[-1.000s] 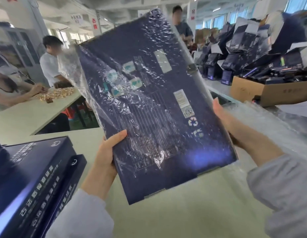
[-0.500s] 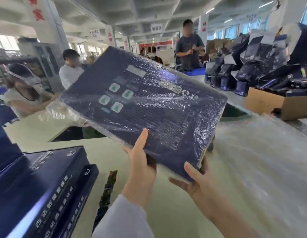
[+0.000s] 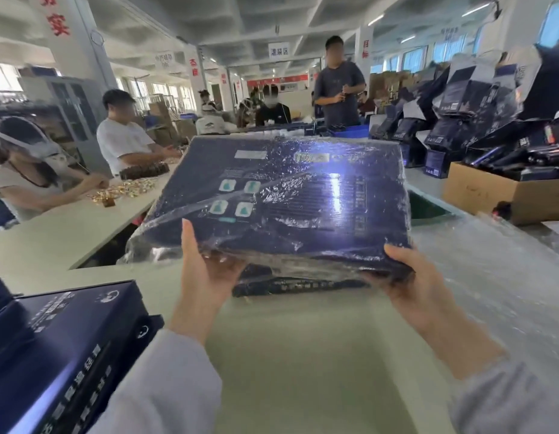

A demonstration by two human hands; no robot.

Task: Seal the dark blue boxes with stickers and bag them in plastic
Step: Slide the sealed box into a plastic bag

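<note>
Dark blue box in clear plastic bag, held flat in air above desk, printed face up and tilted slightly toward camera. Long axis running left–right; near long edge lowest, far edge raised toward room. Loose bag end bunched and hanging past left short edge. Left hand clamped on near edge toward left corner, thumb on top face, fingers beneath. Right hand clamped on near right corner, thumb over edge, fingers under. Hands well apart, one per end of near edge. Second dark box lying flat on desk directly beneath held one, partly hidden. Bare desk between forearms, open toward camera. Stack of dark blue boxes at near left, close to left sleeve. Sheet of clear plastic bags spread over desk at right, just beside right wrist. Cardboard carton of dark packages behind that, at right. Gap between desks under left end of box. Seated people at neighbouring desk to left, well apart; standing person beyond far edge.
</note>
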